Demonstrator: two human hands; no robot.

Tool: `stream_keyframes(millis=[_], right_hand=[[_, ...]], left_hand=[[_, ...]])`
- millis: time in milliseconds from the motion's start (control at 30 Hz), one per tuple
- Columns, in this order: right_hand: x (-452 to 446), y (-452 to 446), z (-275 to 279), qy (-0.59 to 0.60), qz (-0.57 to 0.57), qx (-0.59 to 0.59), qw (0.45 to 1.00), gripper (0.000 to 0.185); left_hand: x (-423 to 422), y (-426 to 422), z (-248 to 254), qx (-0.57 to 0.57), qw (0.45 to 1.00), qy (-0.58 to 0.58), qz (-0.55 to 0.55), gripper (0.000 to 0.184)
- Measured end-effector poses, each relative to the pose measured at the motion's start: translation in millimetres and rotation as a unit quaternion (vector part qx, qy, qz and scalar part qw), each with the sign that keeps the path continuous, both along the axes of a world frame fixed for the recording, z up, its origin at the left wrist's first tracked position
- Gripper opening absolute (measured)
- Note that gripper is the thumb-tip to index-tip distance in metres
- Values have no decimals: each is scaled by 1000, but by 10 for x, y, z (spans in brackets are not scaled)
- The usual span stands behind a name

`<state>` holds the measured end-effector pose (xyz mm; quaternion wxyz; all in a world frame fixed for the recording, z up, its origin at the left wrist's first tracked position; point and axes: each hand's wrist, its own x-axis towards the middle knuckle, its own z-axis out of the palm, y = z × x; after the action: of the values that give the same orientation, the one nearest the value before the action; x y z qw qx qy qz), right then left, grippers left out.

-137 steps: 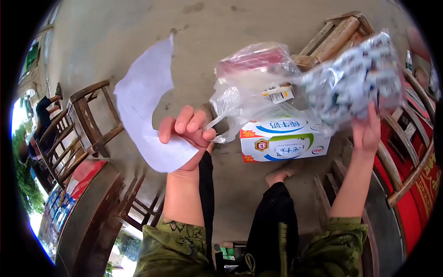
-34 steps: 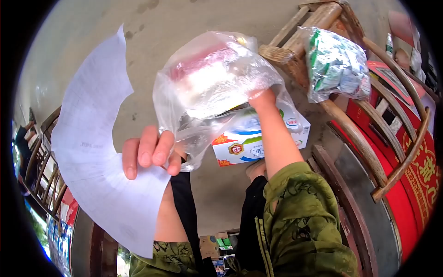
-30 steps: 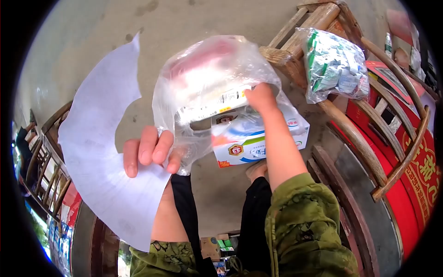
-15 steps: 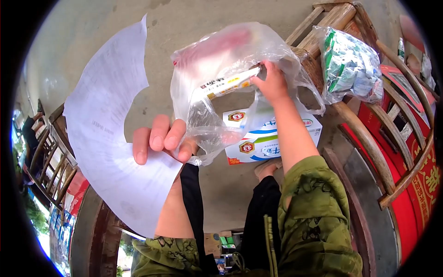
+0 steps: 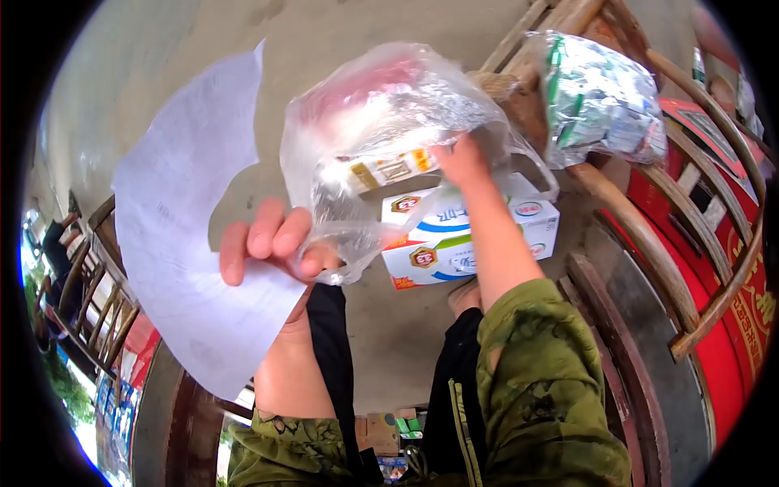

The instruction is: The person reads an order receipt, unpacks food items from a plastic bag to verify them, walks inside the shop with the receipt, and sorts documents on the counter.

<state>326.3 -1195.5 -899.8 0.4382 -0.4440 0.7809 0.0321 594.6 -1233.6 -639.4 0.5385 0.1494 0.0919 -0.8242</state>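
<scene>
My left hand is closed on a large curled sheet of printed paper; the rim of a clear plastic bag bunches at its fingertips. Inside that bag's opening, my right hand grips the end of a long white packet with yellow and gold print, its fingers partly hidden and blurred. Something pink and red shows through the plastic above the packet. Below the bag, a white and blue milk carton box with a carrying handle stands on the floor near my feet.
At upper right, a clear bag of small green and white packets rests on a wooden chair. Red printed boxes lie beyond its rails. Another wooden chair stands at left, on the concrete floor.
The packet in the bag has turned so that a broader printed face shows. My right hand has shifted slightly lower. Both hands, the paper and the bag sit a little further left in view.
</scene>
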Motion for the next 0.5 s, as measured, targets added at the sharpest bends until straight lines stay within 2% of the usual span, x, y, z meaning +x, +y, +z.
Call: stream_keyframes(millis=[33,67,100,167,233,300,367,400,467,500], right_hand=[[118,53,110,79,-13,-116,990,62],[135,89,259,32,-1,-131,991,55],[155,-11,752,-17,12,-144,989,48],[101,-217,1858,-244,34,-123,961,35],[-45,-251,2492,-195,-20,-350,916,25],[-532,-296,2646,60,33,-491,868,38],[-853,-424,2770,230,69,-410,880,62],[-961,-497,2722,230,69,-413,878,62],[-1149,-632,2488,307,135,-270,903,80],[-1210,-708,2390,305,135,-273,902,80]], left_hand=[[-22,-22,-14,-3,1000,11,0,21],[-26,-18,-31,-8,1000,19,8,21],[-7,2,-37,-12,999,27,18,21],[-5,-10,-27,-23,999,42,12,20],[3,-6,5,-23,999,22,22,19],[-6,-2,20,-30,999,37,25,18],[-8,8,17,-41,999,24,25,18],[-11,16,22,-45,998,24,26,18],[-13,43,27,-49,999,7,20,17],[-10,48,23,-51,998,5,21,17]])
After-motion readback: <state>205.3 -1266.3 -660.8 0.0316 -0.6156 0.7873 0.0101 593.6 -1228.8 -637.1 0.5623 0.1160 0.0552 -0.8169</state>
